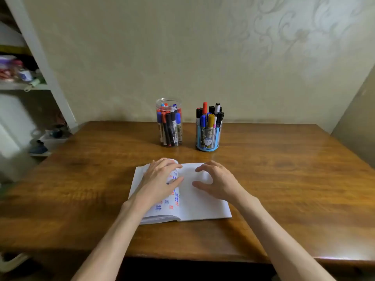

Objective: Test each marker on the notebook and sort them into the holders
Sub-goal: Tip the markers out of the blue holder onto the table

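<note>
Notebook point(203, 207) is lying open on the wooden table point(284, 169); at twelve o'clock beyond it, the clear jar point(169, 136) and blue holder point(209, 146) are holding markers point(211, 120) upright, jar nearer the left hand point(160, 179), holder nearer the right hand point(217, 183), both hands resting released on the pages, gripping nothing.

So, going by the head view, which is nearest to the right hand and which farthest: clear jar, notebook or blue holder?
1. Notebook: right under the right hand, at the table's near middle.
2. Blue holder: behind the hand, a little to its left.
3. Clear jar: farthest, back and further left, beside the blue holder.
</note>
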### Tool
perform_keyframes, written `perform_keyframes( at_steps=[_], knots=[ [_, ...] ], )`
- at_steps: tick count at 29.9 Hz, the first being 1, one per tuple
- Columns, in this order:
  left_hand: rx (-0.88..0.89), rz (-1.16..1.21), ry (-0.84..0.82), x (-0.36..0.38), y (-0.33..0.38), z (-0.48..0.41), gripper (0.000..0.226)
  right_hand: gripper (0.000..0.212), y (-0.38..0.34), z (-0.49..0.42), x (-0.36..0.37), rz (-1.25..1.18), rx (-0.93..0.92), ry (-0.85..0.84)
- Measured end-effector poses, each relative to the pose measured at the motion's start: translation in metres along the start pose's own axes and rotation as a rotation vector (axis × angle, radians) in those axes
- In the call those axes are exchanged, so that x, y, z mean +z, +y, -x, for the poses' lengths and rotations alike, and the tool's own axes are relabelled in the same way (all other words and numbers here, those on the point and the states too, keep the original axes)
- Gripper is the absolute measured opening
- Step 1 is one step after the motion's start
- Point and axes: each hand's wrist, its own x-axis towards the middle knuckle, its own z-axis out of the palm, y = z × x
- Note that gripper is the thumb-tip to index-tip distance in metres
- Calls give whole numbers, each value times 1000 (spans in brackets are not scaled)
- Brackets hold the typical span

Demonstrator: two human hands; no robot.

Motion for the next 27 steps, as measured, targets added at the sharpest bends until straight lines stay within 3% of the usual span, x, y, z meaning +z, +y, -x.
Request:
perform_keyframes(
  at_steps=[7, 14, 27],
  knots=[
    [-63, -5, -53, 7, -7, -13, 44, 80, 7, -10, 15, 5, -29, -63],
    [-96, 83, -59, 21, -13, -23, 47, 81, 29, -16, 21, -52, -71, -8],
    [-73, 115, -24, 31, -29, -23, 47, 84, 37, -24, 14, -105, -44, -53]
  ],
)
